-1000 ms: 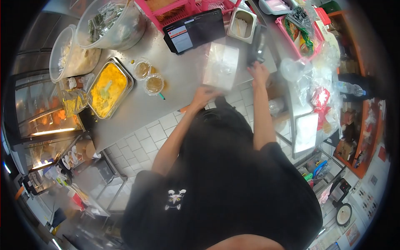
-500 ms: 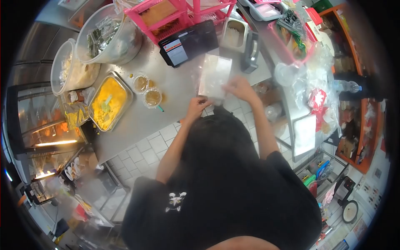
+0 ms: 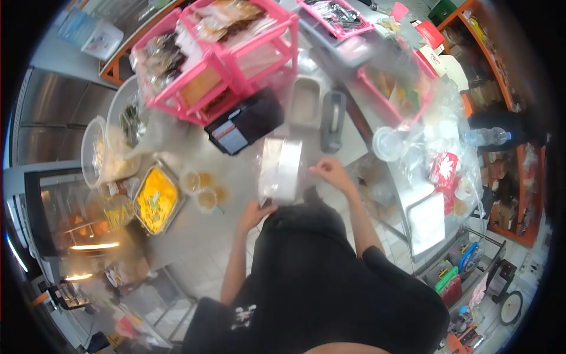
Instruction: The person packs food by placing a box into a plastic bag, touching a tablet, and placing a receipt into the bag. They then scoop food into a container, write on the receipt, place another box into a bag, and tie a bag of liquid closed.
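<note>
A clear plastic packet with a white panel (image 3: pixel 289 171) lies on the steel counter near its front edge. My left hand (image 3: pixel 254 215) is at the packet's near left corner, thumb and fingers closed on its edge. To the right of the packet is my right hand (image 3: pixel 331 173), raised and apart from it, with the fingers curled together. Whether anything thin is between those fingers I cannot make out. Just beyond the packet, a dark tablet (image 3: pixel 244 123) leans against a pink basket rack (image 3: pixel 236 65).
On the left stand a tray of yellow food (image 3: pixel 157 199), two small cups (image 3: pixel 206 199) and clear tubs (image 3: pixel 94 153). A metal container (image 3: pixel 305 101) and a grey device (image 3: pixel 333 121) sit behind the packet. Plastic bags (image 3: pixel 439 135) cover the right counter.
The camera view has tilted up, so the counter sits lower. My right hand has moved off the packet to the right. My left hand stays at its near left corner.
</note>
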Motion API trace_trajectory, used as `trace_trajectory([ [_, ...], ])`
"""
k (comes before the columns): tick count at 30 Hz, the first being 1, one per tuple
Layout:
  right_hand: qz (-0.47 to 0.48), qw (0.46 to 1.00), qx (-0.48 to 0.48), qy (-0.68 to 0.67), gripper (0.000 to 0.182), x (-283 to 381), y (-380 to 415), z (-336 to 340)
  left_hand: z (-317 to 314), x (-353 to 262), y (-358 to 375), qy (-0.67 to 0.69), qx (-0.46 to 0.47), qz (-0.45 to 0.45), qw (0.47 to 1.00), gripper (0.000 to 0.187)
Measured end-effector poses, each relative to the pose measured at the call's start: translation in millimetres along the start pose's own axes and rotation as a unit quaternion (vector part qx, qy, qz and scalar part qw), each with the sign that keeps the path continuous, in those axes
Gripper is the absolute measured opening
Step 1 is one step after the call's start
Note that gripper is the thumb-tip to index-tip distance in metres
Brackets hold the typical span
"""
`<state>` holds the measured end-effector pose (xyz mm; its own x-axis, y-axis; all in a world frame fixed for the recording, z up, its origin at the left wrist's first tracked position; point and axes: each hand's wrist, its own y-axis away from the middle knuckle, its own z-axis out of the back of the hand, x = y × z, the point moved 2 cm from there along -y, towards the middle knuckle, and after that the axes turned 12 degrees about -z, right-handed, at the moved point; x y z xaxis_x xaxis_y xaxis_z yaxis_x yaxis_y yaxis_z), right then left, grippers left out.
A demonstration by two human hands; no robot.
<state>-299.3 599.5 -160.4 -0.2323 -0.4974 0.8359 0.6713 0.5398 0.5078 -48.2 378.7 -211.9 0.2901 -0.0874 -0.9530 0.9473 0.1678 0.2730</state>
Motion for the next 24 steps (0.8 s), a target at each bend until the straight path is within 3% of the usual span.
trace_trajectory([
  [1, 0.007, 0.994, -0.017, -0.106, 0.03, 19.8, 2.0, 19.5, 14.1, -24.8, 13.2, -0.042, 0.052, 0.029, 0.997, 0.032],
  [3, 0.114, 0.978, -0.164, -0.06, 0.024, 46.5, -51.9, 74.6, 48.8, -102.5, 28.3, -0.27, 0.215, 0.114, 0.932, 0.036],
  [5, 0.202, 0.947, -0.247, 0.04, 0.019, 83.1, -110.2, 123.9, 68.6, -177.5, 27.5, -0.067, 0.225, 0.218, 0.947, 0.038],
  [6, 0.203, 0.948, -0.227, 0.092, 0.017, 86.4, -146.7, 141.0, 72.0, -209.7, 18.3, -0.072, 0.226, 0.221, 0.946, 0.038],
  [8, 0.204, 0.948, -0.205, 0.136, 0.015, 82.4, -208.3, 158.5, 74.6, -268.5, -6.9, -0.019, 0.218, 0.057, 0.974, 0.037],
  [9, 0.222, 0.937, -0.158, 0.219, 0.013, 84.0, -232.5, 157.8, 71.1, -286.9, -27.2, -0.027, 0.218, 0.061, 0.974, 0.037],
  [10, 0.238, 0.917, -0.106, 0.301, 0.012, 81.3, -251.9, 154.7, 61.1, -305.4, -54.7, -0.033, 0.231, -0.029, 0.972, 0.029],
  [11, 0.239, 0.919, -0.104, 0.295, 0.012, 83.4, -262.8, 155.2, 48.6, -321.1, -82.8, -0.036, 0.241, -0.118, 0.963, 0.022],
  [12, 0.28, 0.904, -0.053, 0.318, 0.012, 86.1, -268.0, 152.2, 33.3, -331.3, -109.3, -0.031, 0.214, -0.112, 0.97, 0.021],
  [13, 0.32, 0.885, 0.0, 0.339, 0.013, 89.7, -269.6, 148.3, 16.5, -338.2, -137.2, -0.025, 0.186, -0.105, 0.977, 0.02],
  [14, 0.279, 0.841, -0.015, 0.462, 0.011, 97.2, -269.5, 146.4, 2.4, -342.3, -166.2, -0.056, 0.171, -0.131, 0.975, 0.025],
  [15, 0.279, 0.843, -0.008, 0.459, 0.011, 92.2, -274.9, 144.9, -10.4, -344.1, -195.5, -0.087, 0.154, -0.157, 0.972, 0.031],
  [17, 0.248, 0.882, -0.013, 0.401, 0.01, 82.8, -286.1, 144.3, -30.6, -338.8, -254.4, -0.044, 0.138, -0.093, 0.985, 0.026],
  [18, 0.245, 0.884, -0.007, 0.398, 0.01, 80.9, -282.5, 143.3, -38.8, -331.8, -285.7, -0.099, 0.114, -0.107, 0.983, 0.023],
  [19, 0.166, 0.955, 0.006, 0.245, 0.011, 83.6, -275.6, 147.3, -45.9, -320.6, -317.2, -0.154, 0.09, -0.122, 0.976, 0.021],
  [20, 0.081, 0.993, 0.018, 0.084, 0.014, 82.1, -274.1, 150.8, -52.4, -308.2, -345.8, -0.179, 0.048, -0.129, 0.974, 0.019],
  [21, 0.077, 0.993, 0.024, 0.083, 0.014, 75.7, -277.3, 153.9, -54.6, -293.2, -371.0, -0.202, 0.005, -0.134, 0.97, 0.018],
  [23, 0.286, 0.917, 0.034, 0.276, 0.016, 69.1, -282.0, 159.7, -48.4, -253.8, -422.2, -0.294, 0.004, -0.222, 0.93, 0.021],
  [24, 0.285, 0.918, 0.038, 0.274, 0.016, 65.0, -283.4, 156.5, -46.3, -239.1, -441.0, -0.295, 0.004, -0.218, 0.93, 0.021],
])
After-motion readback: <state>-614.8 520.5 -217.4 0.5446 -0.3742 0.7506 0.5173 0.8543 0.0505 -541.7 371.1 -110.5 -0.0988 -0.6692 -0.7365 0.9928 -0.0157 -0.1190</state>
